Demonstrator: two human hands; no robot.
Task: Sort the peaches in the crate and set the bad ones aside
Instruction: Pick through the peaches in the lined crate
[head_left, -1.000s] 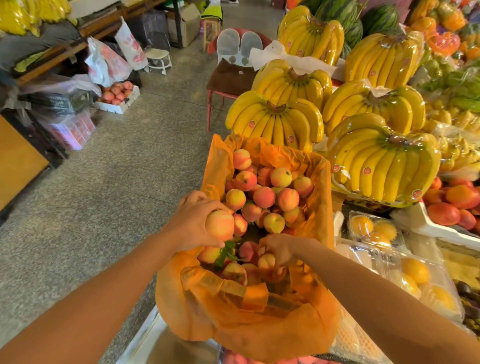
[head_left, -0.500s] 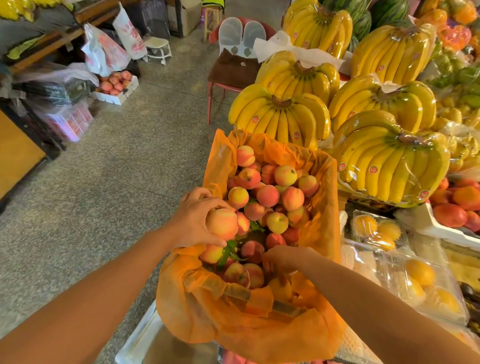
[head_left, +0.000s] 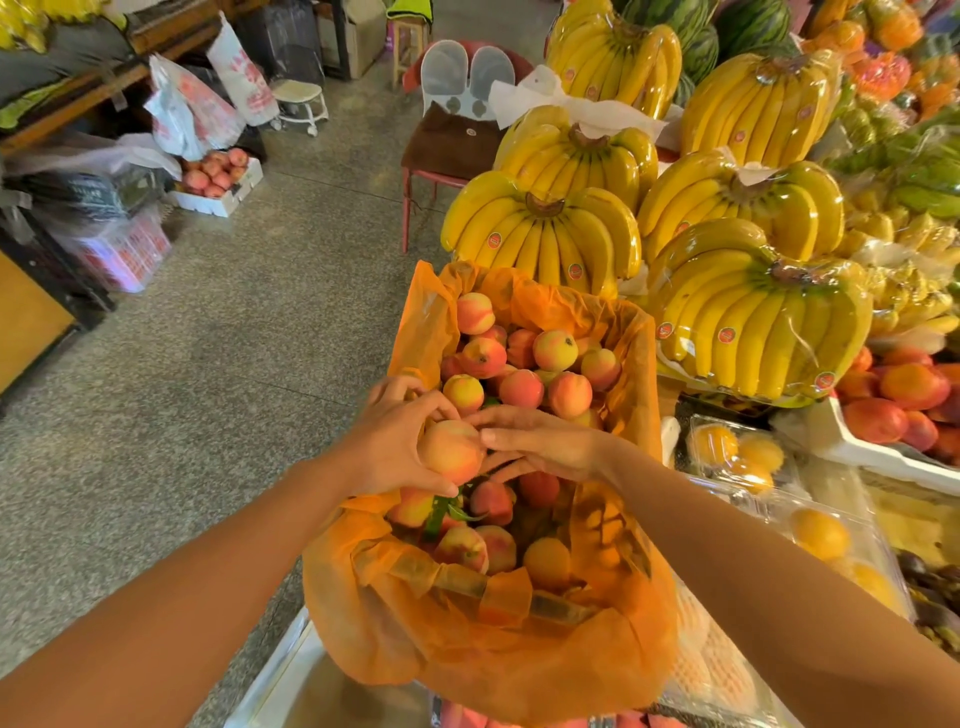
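A crate lined with orange paper (head_left: 426, 322) holds several pink-yellow peaches (head_left: 519, 387). My left hand (head_left: 395, 441) grips one peach (head_left: 451, 451) just above the crate's left side, fingers curled round it. My right hand (head_left: 545, 441) hovers over the pile beside it, fingers stretched out, their tips touching that same peach. More peaches (head_left: 462, 548) and a few green leaves (head_left: 439, 512) lie below my hands.
Wrapped banana bunches (head_left: 540, 234) stand right behind the crate. Clear packs of yellow fruit (head_left: 737, 457) and a tray of red fruit (head_left: 883, 410) sit at the right. A white box of peaches (head_left: 215, 176) lies on the floor far left, a red chair (head_left: 447, 150) beyond.
My right hand has come up out of the near end of the crate and now reaches the peach in my left hand. The left hand has lifted slightly.
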